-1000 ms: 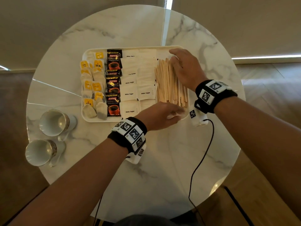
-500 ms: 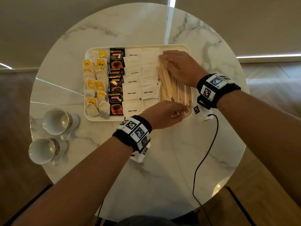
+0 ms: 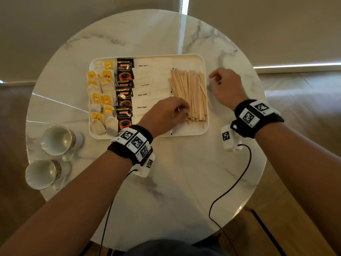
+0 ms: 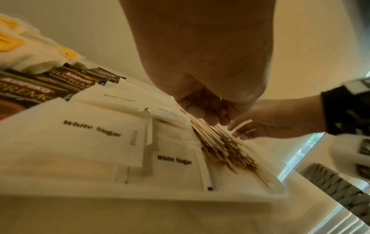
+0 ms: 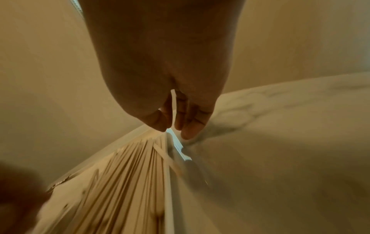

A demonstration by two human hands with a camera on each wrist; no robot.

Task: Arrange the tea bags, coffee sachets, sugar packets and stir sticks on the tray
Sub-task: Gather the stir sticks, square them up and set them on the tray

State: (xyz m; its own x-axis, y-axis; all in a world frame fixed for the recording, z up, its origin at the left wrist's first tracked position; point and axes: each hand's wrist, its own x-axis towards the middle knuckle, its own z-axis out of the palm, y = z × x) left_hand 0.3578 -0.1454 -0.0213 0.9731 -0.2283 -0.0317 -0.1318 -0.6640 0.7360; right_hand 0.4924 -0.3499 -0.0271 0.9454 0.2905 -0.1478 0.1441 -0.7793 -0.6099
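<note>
Left hand (image 3: 166, 115) is down on the near end of the stir sticks (image 3: 191, 93), its fingers (image 4: 208, 114) curled in and bunched against the wooden bundle, touching the sticks at their lower left edge; whether one stick is actually pinched I cannot tell. Right hand (image 3: 226, 85) hangs just off the right rim of the tray (image 3: 203, 61), over the marble, fingers (image 5: 188, 126) loosely drooped and narrow, thumb close to them, nothing held, tips just beside the tray's edge. Out from the hands now: the sticks lie in a rough lengthwise fan along the tray's right side, a few splayed towards the rim. To their left, the white sugar packets (image 3: 145, 93) overlap in two columns, then the black coffee sachets (image 3: 124, 93) in one column, and at the far left the tea bags (image 3: 100, 100) with yellow tags, a couple poking over the left rim. The tray sits at the middle of the round marble desk (image 3: 175, 182). Two white cups (image 3: 55, 141) lie on their sides at the desk's left edge, well apart from the tray. Both wrists wear black bands with marker tags, cables trailing towards the person.
</note>
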